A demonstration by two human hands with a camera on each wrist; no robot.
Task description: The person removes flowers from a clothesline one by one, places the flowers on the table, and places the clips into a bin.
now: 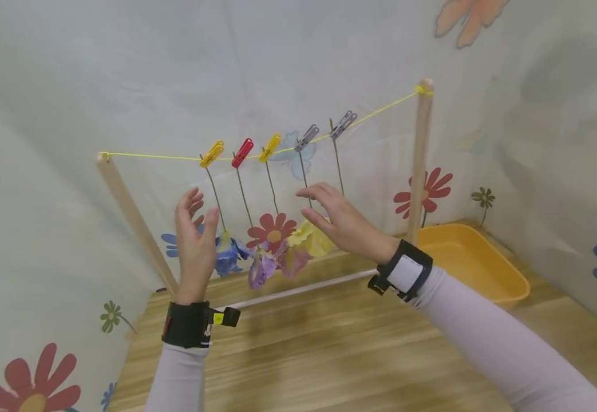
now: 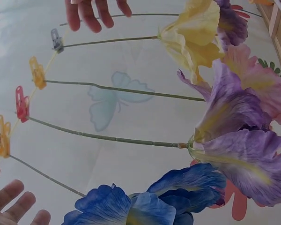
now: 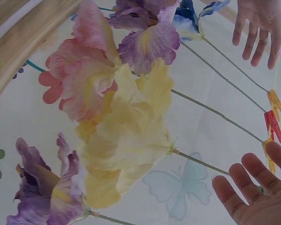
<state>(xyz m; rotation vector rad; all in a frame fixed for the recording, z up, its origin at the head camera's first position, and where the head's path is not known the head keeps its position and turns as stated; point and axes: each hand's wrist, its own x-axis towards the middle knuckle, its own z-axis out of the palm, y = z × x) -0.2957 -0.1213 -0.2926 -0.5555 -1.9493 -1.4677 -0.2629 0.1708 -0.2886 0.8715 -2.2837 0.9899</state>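
Artificial flowers hang upside down by their stems from a yellow string (image 1: 154,155), held by a yellow clothespin (image 1: 212,154), a red clothespin (image 1: 242,153), another yellow clothespin (image 1: 269,147) and two grey clothespins (image 1: 306,138). The blooms are blue (image 1: 226,254), purple (image 1: 262,270), pink (image 1: 293,260) and yellow (image 1: 313,237); a second purple bloom (image 3: 49,187) shows in the right wrist view. My left hand (image 1: 195,252) is raised beside the blue flower, fingers relaxed, holding nothing. My right hand (image 1: 350,223) hovers in front of the right-hand stems with loosely bent fingers, also holding nothing.
Two wooden posts (image 1: 135,220) carry the string, joined low down by a white rod (image 1: 298,290). Behind my right forearm stands a yellow plastic basin (image 1: 475,269) on the wood-grain table (image 1: 277,355). Flower-printed wall sheeting (image 1: 164,74) surrounds the table.
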